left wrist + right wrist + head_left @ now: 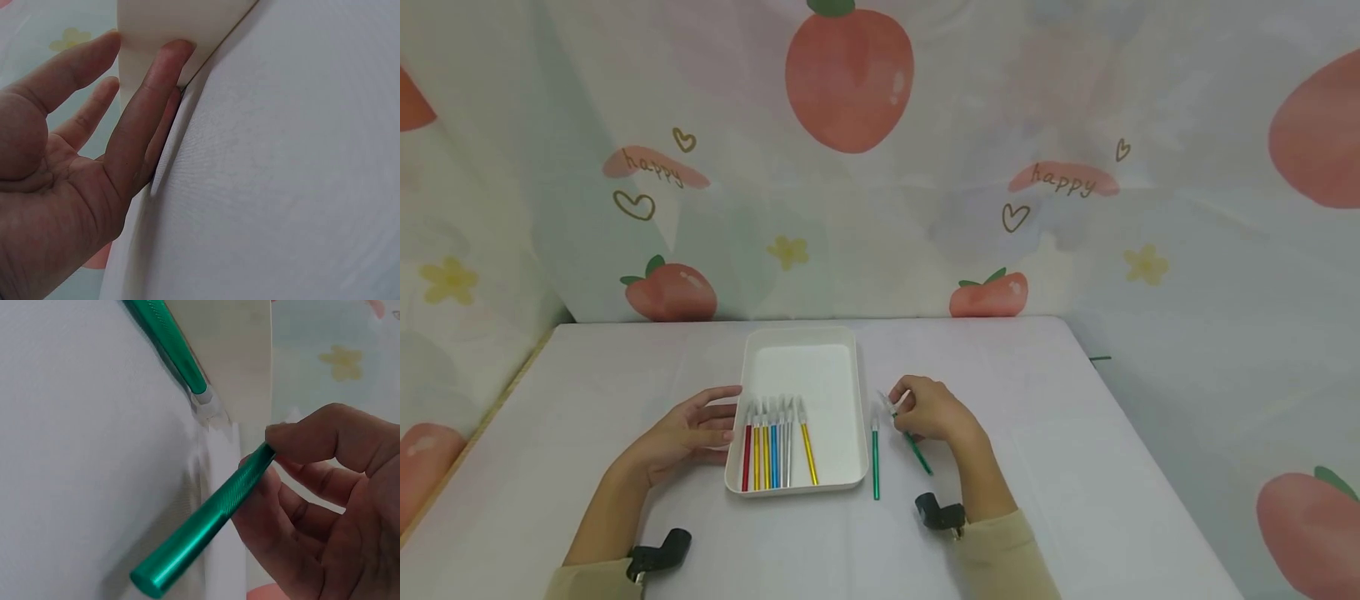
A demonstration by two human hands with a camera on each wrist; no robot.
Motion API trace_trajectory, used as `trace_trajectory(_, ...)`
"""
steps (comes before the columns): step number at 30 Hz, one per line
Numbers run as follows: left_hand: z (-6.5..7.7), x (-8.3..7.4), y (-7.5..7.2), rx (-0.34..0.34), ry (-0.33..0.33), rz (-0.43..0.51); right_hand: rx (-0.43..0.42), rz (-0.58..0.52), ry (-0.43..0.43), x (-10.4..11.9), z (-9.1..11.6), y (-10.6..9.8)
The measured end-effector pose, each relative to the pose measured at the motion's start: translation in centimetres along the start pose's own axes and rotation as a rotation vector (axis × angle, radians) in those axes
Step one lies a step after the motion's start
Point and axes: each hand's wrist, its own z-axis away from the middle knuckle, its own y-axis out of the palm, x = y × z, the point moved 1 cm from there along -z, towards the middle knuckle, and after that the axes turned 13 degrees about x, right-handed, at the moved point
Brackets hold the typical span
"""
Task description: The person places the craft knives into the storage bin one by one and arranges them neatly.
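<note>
Between thumb and fingers my right hand [936, 410] pinches a green craft knife [917, 454] with a clear cap, tilted, just right of the white tray. In the right wrist view its knurled metal handle [194, 534] points down toward the camera. A second green craft knife [876, 462] lies on the table along the tray's right side. My left hand [681, 433] has its fingers extended, fingertips against the left wall of the tray [820, 358]; the left wrist view shows them on the tray wall [162, 19].
Several capped craft knives lie side by side in the tray's near half: a red one [747, 454], yellow ones, a blue one [774, 454] and silver ones. One yellow knife [808, 454] lies slightly apart, tilted. A white cloth covers the table [1075, 467]; a fruit-print curtain [880, 225] hangs behind.
</note>
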Motion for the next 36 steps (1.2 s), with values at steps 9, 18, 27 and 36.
trace_trajectory(9, 0.1, -0.1, 0.0, 0.002, -0.002, 0.009, 0.068, -0.139, -0.136, 1.3, 0.0, 0.6)
trace_trajectory(18, 0.1, 0.0, 0.2, 0.007, -0.005, 0.004, 0.105, -0.247, -0.257, 3.6, -0.5, 1.4)
trace_trajectory(27, 0.1, 0.3, 0.2, 0.007, 0.0, 0.003, 0.088, -0.261, -0.262, 5.2, -1.4, 2.6)
trace_trajectory(36, 0.0, 0.0, 0.1, 0.001, 0.005, 0.005, 0.039, -0.135, -0.194, 6.4, -1.8, 4.1)
